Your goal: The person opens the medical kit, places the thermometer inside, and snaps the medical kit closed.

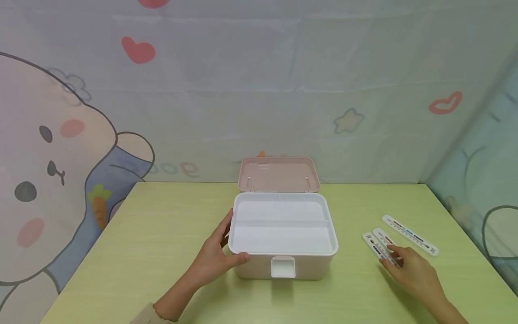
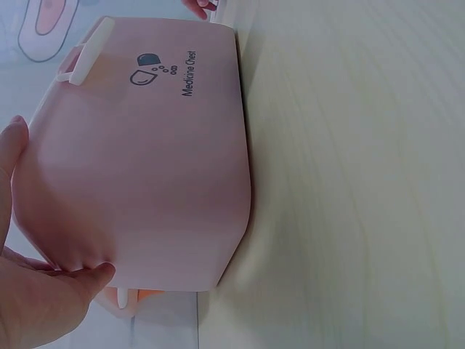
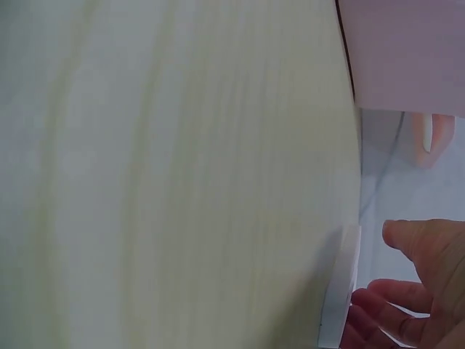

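Observation:
A pink medicine chest [image 1: 259, 266] stands on the table with its lid [image 1: 279, 174] raised behind it. The white tray [image 1: 279, 238] inside shows bare compartments. My left hand [image 1: 215, 257] grips the chest's left side, thumb at the front corner and fingers along the side. To the right of the chest lie three flat white thermometers with printed scales. My right hand [image 1: 417, 272] hangs over the left thermometer [image 1: 373, 245] and the middle one [image 1: 380, 235], fingertips at their near parts and thumb spread. The right thermometer [image 1: 410, 236] lies beyond that hand.
A pale yellow-green table [image 1: 170, 234] carries everything. Close behind its back edge hangs a printed cloth [image 1: 251, 112], and another printed cloth [image 1: 485, 180] borders the right side. The chest's white latch [image 1: 283, 268] sticks out at the front.

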Demonstrator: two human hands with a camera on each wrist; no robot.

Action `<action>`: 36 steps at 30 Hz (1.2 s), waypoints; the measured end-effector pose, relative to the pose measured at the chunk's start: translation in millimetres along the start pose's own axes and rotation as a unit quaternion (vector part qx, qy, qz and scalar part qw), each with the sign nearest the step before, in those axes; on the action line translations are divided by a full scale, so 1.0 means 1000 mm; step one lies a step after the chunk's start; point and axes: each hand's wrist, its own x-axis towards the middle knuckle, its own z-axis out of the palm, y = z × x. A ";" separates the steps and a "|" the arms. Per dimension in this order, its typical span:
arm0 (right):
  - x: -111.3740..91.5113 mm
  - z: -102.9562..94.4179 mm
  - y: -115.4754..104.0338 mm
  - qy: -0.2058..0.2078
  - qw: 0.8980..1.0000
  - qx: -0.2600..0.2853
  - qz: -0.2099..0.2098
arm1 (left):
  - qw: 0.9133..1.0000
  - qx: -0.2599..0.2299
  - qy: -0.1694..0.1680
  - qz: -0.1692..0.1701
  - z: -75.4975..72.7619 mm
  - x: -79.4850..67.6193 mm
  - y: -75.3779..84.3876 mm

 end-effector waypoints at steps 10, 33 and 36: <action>0.002 0.003 0.001 -0.038 0.998 -0.051 -0.005 | 1.000 0.006 0.000 0.005 -0.001 0.000 -0.001; 0.004 0.004 0.001 -0.042 0.998 -0.040 0.021 | 1.000 -0.018 0.003 -0.001 0.001 0.000 0.000; 0.005 0.002 0.001 -0.034 0.999 -0.030 0.022 | 1.000 -0.019 0.007 -0.004 0.002 -0.001 0.000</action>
